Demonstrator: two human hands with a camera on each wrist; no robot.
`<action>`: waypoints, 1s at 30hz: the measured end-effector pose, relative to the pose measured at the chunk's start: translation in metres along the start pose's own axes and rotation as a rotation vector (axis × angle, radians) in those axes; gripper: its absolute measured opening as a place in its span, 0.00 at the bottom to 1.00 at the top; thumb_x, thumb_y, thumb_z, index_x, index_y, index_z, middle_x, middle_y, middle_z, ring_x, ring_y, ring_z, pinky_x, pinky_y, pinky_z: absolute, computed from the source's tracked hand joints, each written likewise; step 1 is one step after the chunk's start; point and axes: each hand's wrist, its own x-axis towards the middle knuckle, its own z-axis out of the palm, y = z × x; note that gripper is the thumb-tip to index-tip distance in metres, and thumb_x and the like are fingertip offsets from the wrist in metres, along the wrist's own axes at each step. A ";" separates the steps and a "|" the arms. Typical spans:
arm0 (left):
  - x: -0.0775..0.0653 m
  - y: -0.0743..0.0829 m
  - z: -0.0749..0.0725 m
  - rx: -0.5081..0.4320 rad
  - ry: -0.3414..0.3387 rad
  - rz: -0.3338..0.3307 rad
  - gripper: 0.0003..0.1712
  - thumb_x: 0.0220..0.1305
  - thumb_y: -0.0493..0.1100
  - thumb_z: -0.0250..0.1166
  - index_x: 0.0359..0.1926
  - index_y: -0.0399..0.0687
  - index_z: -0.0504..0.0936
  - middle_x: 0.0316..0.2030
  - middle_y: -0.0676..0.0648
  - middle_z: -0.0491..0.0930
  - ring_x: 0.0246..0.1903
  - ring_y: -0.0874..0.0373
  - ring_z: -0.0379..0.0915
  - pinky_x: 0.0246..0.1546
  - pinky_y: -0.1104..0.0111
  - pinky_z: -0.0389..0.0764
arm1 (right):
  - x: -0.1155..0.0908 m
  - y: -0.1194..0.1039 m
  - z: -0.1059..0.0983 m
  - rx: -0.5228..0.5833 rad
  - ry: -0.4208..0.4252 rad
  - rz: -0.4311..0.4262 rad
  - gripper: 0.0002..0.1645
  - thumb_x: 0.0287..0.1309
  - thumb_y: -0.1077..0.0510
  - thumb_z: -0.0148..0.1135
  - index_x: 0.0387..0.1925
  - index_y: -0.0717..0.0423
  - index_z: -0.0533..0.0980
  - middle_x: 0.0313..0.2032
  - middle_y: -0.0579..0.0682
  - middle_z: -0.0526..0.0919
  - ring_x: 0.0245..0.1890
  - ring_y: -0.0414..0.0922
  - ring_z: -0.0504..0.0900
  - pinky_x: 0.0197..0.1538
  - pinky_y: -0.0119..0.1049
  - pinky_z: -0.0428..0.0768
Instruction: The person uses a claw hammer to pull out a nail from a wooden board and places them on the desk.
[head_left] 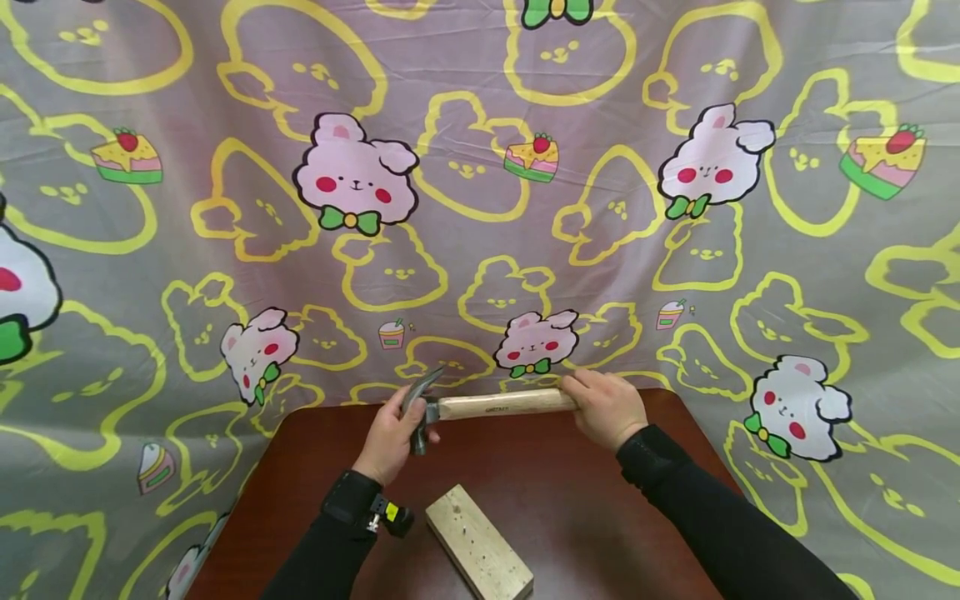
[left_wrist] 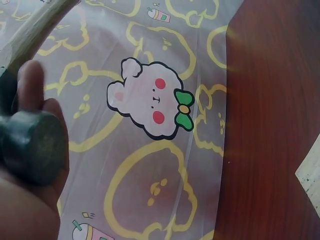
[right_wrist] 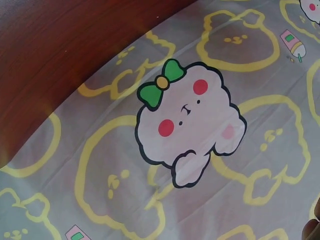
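Observation:
A claw hammer [head_left: 506, 403] is held level above the far part of the table, its claw pointing up and its striking face down. My left hand [head_left: 384, 443] holds the metal head, thumb across it. At the other end, my right hand [head_left: 606, 408] grips the wooden handle. In the left wrist view the round hammer face [left_wrist: 42, 145] lies against the palm, with part of the handle [left_wrist: 37, 30] behind. Only fingertips [right_wrist: 311, 231] show at the right wrist view's edge. Nearer on the table lies a wooden block [head_left: 480, 546] with several small dark marks or nails on top.
The reddish-brown table [head_left: 600, 508] has rounded far corners. Behind and around it hangs a grey curtain [head_left: 480, 242] with yellow outlines and white cartoon animals, reaching the table's far edge. A small camera [head_left: 393, 514] is strapped to the left wrist.

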 end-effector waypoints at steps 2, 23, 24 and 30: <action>0.001 0.000 0.000 0.039 0.003 0.010 0.18 0.76 0.45 0.48 0.56 0.36 0.69 0.27 0.36 0.73 0.23 0.52 0.76 0.23 0.64 0.78 | -0.001 0.001 -0.001 0.005 -0.009 0.000 0.15 0.43 0.63 0.71 0.33 0.48 0.74 0.25 0.45 0.71 0.22 0.46 0.75 0.24 0.38 0.76; -0.007 0.008 0.011 -0.040 0.041 0.047 0.20 0.77 0.49 0.45 0.52 0.35 0.67 0.25 0.42 0.71 0.24 0.54 0.73 0.22 0.65 0.75 | -0.035 0.034 -0.008 0.841 -0.034 0.749 0.71 0.55 0.43 0.70 0.75 0.46 0.23 0.73 0.62 0.44 0.71 0.61 0.52 0.66 0.62 0.52; -0.006 0.009 0.011 -0.042 0.037 0.050 0.19 0.77 0.49 0.45 0.51 0.35 0.67 0.25 0.41 0.71 0.24 0.54 0.73 0.22 0.65 0.75 | -0.036 0.035 -0.008 0.942 -0.059 0.782 0.69 0.59 0.43 0.66 0.74 0.45 0.21 0.74 0.63 0.42 0.71 0.61 0.51 0.67 0.60 0.53; -0.004 0.008 0.016 -0.059 0.005 0.053 0.22 0.76 0.51 0.44 0.53 0.34 0.66 0.26 0.42 0.71 0.26 0.55 0.73 0.23 0.65 0.77 | -0.028 0.020 -0.014 1.483 -0.005 0.777 0.58 0.68 0.41 0.53 0.74 0.45 0.21 0.74 0.63 0.41 0.73 0.57 0.46 0.66 0.43 0.59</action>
